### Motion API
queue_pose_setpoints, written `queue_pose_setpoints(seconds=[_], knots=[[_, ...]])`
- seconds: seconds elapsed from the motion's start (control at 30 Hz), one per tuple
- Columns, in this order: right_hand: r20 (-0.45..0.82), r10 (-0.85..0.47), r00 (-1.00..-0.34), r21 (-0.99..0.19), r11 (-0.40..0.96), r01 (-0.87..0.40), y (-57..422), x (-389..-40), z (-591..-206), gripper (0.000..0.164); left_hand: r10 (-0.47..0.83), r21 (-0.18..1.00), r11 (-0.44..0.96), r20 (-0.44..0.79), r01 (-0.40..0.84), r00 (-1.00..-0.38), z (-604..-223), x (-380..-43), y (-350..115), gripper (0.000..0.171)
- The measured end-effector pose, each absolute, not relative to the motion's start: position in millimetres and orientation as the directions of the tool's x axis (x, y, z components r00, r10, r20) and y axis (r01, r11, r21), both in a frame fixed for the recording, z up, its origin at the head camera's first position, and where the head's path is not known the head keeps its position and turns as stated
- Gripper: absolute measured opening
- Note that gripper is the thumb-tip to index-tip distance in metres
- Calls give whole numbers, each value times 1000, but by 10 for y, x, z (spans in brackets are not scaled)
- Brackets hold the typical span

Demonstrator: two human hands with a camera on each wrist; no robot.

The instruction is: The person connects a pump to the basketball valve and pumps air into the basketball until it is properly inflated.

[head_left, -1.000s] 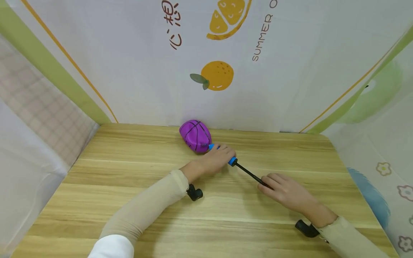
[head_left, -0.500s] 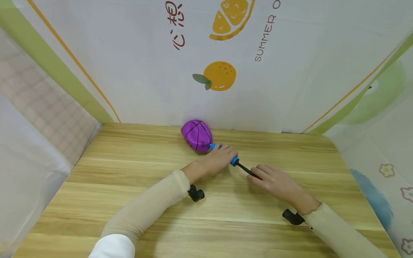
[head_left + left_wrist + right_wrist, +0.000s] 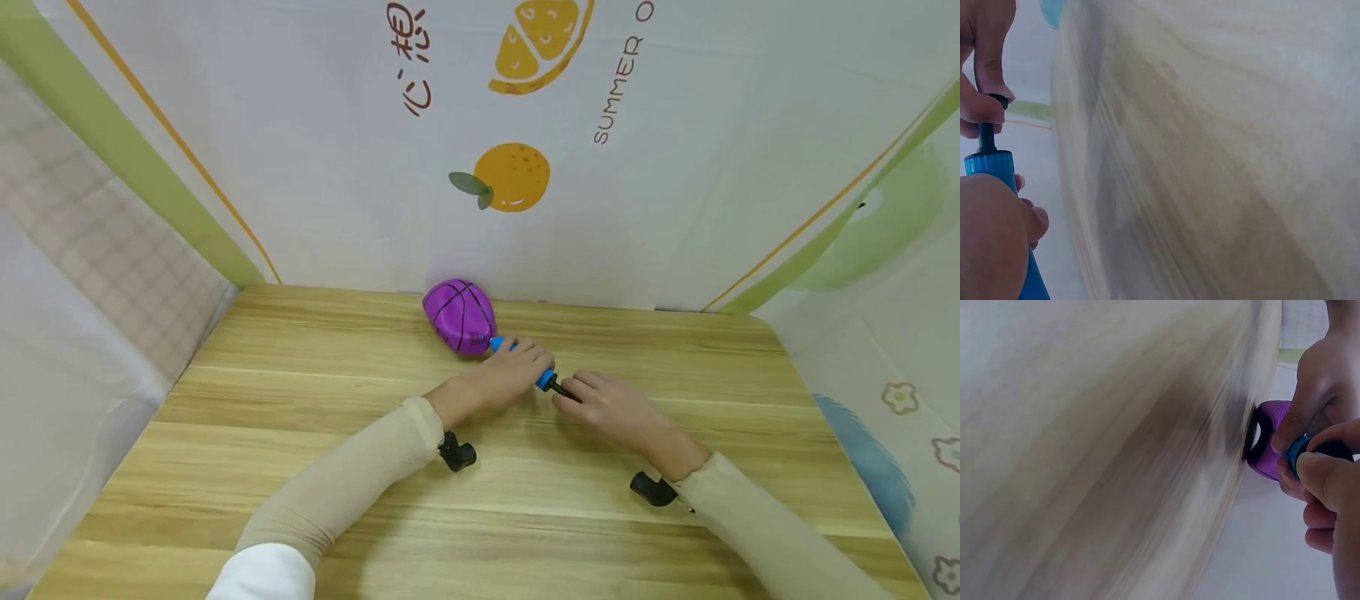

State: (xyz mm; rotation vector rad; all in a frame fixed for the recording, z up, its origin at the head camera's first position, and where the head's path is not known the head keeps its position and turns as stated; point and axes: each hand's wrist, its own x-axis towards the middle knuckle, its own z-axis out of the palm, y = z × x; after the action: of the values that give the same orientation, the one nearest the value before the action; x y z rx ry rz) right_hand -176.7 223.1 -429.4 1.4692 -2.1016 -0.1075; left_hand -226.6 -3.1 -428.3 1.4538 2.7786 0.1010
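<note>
A dented purple ball (image 3: 459,315) with black basketball lines lies at the far side of the table. Against its near right side sits the tip of a blue hand pump (image 3: 545,379). My left hand (image 3: 506,373) grips the pump's barrel, covering most of it. My right hand (image 3: 611,408) holds the black handle at the rod's end, close to the barrel, so only a short length of rod shows. In the left wrist view, thumb and fingers pinch the black handle (image 3: 999,100) above the blue barrel (image 3: 990,164). The joint between pump and ball is too small to make out.
The wooden table (image 3: 540,533) extends around both arms. Behind the ball stands a white cloth backdrop (image 3: 337,183) printed with oranges and lettering. A black camera mount (image 3: 457,452) hangs under the left wrist, another black mount (image 3: 652,489) under the right.
My right hand has moved up and left toward my left hand, pushing the rod into the barrel. The left hand and the ball stay nearly in place.
</note>
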Motion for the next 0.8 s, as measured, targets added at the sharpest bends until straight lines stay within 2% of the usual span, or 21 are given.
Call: queue_pose_setpoints(seconds=[0.37,0.8], knots=[[451,-868,-209,370,395,-841,2243,-1738,-4321,46,833,134,541,54,830,-551,-4277,-2313,-128,44],[435,-868,-237,317,395,-862,2487,-1506,-4245,44,821,146,563,21,814,-571,-4270,-2326,-109,49]])
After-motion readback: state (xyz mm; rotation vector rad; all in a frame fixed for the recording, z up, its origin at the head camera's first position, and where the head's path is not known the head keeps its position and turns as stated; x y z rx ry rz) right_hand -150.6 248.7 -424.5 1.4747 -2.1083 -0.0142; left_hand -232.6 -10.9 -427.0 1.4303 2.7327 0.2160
